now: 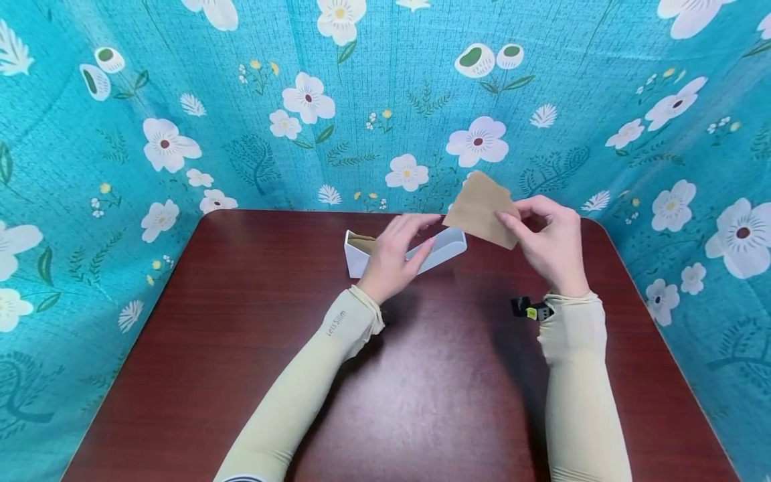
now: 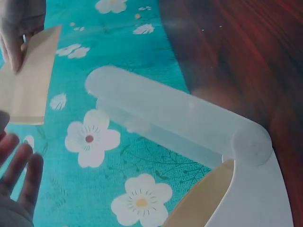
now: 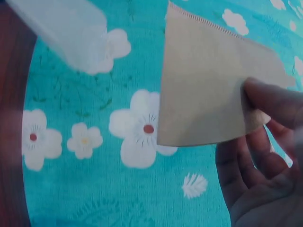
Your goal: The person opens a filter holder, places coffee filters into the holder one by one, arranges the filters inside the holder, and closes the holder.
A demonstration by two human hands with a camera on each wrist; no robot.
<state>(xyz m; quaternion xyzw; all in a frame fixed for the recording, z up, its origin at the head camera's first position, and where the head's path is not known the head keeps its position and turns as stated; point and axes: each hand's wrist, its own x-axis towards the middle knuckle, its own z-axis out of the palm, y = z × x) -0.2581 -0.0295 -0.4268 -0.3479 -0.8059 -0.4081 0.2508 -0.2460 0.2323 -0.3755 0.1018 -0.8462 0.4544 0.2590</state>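
My right hand pinches a brown paper coffee filter between thumb and fingers, raised above the back of the table. A crimped seam runs along one edge of this filter in the right wrist view. More brown filters stand inside a white holder, whose translucent lid is swung open. In the head view my left hand overlaps the middle of the holder, fingers loosely bent and holding nothing. Its fingertips point toward the lifted filter.
The dark red wooden table ends at the back against a turquoise flowered curtain. Curtain also hangs along both sides. A small black wrist camera sits beside the right sleeve.
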